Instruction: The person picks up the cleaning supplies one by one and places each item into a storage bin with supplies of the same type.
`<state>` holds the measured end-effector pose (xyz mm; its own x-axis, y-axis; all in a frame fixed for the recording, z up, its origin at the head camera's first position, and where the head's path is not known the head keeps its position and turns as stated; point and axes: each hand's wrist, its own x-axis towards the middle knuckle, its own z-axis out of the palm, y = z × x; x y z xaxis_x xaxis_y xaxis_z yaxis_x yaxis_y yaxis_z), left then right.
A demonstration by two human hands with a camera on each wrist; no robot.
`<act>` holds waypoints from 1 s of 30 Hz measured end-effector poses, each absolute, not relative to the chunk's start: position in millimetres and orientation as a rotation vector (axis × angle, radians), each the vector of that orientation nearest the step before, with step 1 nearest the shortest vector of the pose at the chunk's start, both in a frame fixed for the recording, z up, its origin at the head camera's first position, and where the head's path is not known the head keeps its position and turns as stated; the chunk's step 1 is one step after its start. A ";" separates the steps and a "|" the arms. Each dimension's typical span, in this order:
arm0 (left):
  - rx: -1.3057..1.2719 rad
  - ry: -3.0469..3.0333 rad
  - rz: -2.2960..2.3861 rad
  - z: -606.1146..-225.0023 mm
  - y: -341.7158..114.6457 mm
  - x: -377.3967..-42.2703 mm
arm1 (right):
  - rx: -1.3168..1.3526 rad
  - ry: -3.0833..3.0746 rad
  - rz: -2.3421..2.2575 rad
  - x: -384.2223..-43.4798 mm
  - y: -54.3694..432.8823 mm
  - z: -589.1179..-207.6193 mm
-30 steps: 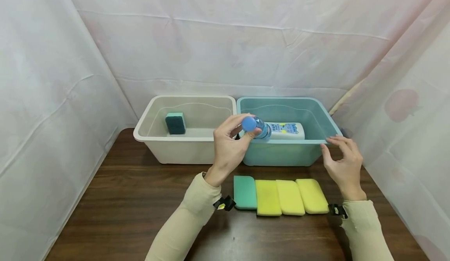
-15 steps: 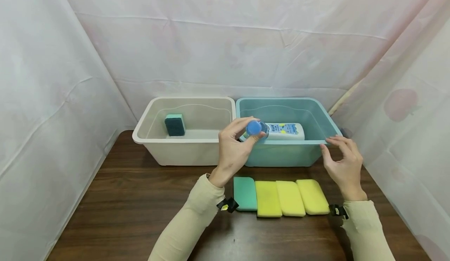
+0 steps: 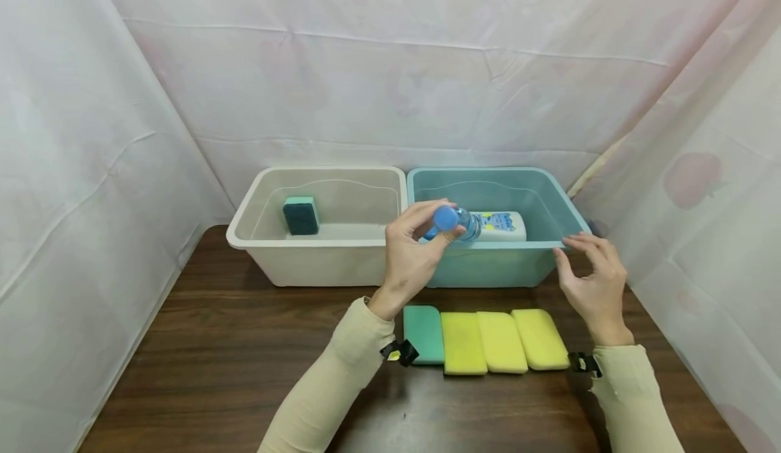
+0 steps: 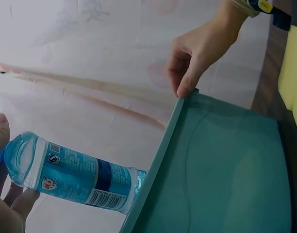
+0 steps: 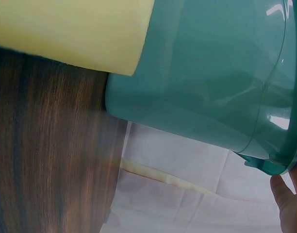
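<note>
In the head view my left hand (image 3: 411,256) grips a clear plastic bottle (image 3: 470,225) by its neck, just below the blue cap (image 3: 446,218). The bottle is tilted, over the front part of a blue-green plastic bin (image 3: 488,270). Its blue label (image 4: 78,174) and barcode show in the left wrist view, with the base beside the bin's rim; whether they touch I cannot tell. My right hand (image 3: 594,287) pinches the bin's front right rim between thumb and fingers. A white bottle (image 3: 505,226) with a printed label lies inside the bin, partly hidden.
Left of the blue-green bin stands a beige bin (image 3: 329,263) with a green and dark scouring sponge (image 3: 301,217) inside. In front lie a green sponge (image 3: 424,334) and several yellow sponges (image 3: 502,342) in a row on the wooden table (image 3: 244,371). Pale curtains (image 3: 366,87) surround it.
My left hand has shifted a little to the right with the bottle, whose tilt has varied slightly. The right hand has stayed at the bin's rim.
</note>
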<state>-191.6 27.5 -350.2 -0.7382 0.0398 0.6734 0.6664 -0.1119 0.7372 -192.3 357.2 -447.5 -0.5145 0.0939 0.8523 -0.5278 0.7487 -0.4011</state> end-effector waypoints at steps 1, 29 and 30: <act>-0.771 -1.733 -1.906 -350.3 27.8 -192.3 | 0.329 -1.974 0.801 -192.6 357.1 -447.5; -0.635 -1.880 -1.914 -363.8 30.3 -207.2 | 0.321 -1.980 0.793 -191.2 360.7 -449.5; -0.629 -1.884 -1.915 -364.8 30.6 -208.0 | 0.321 -1.982 0.791 -191.3 360.8 -449.6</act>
